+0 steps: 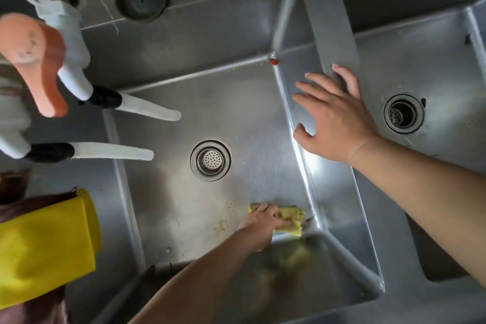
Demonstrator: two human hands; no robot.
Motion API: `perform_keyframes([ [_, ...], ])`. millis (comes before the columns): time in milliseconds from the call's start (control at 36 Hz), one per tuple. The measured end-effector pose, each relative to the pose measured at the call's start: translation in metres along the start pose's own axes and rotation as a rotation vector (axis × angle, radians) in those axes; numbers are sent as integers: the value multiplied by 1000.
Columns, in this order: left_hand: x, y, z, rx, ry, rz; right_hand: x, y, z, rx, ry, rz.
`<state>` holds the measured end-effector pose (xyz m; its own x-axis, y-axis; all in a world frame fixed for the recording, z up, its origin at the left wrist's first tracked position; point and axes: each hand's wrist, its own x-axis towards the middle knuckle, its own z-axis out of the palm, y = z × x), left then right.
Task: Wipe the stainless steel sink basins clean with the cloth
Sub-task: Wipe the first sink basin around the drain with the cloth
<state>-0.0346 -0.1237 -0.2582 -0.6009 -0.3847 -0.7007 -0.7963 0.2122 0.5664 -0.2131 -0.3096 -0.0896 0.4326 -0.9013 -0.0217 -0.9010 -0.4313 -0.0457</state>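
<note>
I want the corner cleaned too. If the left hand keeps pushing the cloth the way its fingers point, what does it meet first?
Probably the small reddish scrap beside the cloth, then the basin's right wall. The left hand points that way; depth is uncertain.

Single head cam, wide-angle, looking almost straight down into the left sink basin point(236, 118) from close above. Basin drain point(211, 160) sits near frame centre; strong barrel distortion bends the basin edges. Divider point(334, 42) runs up the middle-right, second basin point(434, 66) with its own drain takes the right edge. Taps point(147, 110) intrude from the left edge, very near the lens and blurred. Both forearms enter from the bottom and the right. No second view, so no overlap.
</note>
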Motion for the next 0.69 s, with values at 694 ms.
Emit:
perform_keyframes([
  [694,39,11,-45,-240,282,-189,-5,-6,0,-167,-151,-72],
])
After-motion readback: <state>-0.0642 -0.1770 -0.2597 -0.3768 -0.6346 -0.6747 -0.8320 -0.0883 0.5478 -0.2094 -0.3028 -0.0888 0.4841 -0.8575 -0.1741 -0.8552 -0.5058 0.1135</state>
